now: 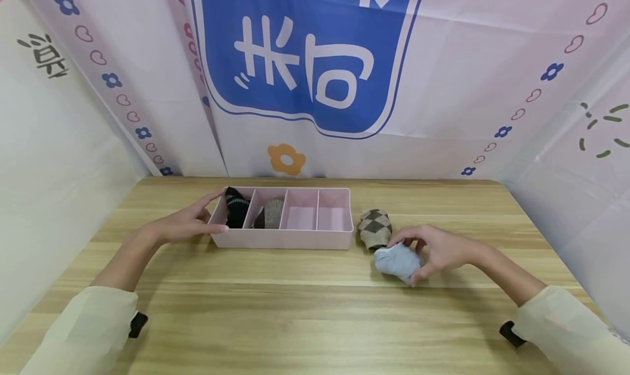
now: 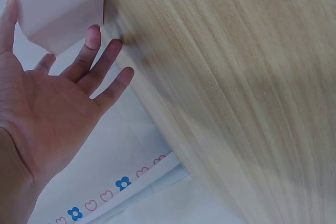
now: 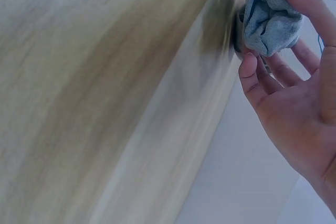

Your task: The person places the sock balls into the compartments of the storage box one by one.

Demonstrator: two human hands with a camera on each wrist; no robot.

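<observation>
A pink divided box (image 1: pixel 283 239) stands near the back of the table. My left hand (image 1: pixel 184 222) holds its left end, thumb at the front wall and a finger at the back corner. In the left wrist view the other fingers of that hand (image 2: pixel 58 98) are spread beside the box (image 2: pixel 68 14). My right hand (image 1: pixel 438 249) pinches a balled light blue-grey sock (image 1: pixel 397 261) between thumb and fingers. The right wrist view shows this bunched sock (image 3: pixel 272 17) at the fingertips. Just behind it lies a brown and beige argyle sock (image 1: pixel 375 228), partly overlapped.
A black sock (image 1: pixel 237 206) fills the box's leftmost compartment, and a grey-brown sock (image 1: pixel 272 214) is in the second. The two right compartments (image 1: pixel 302 214) show bare floors. A printed cloth (image 1: pixel 443 118) hangs behind the wooden table (image 1: pixel 305 315), with white cloth on both sides.
</observation>
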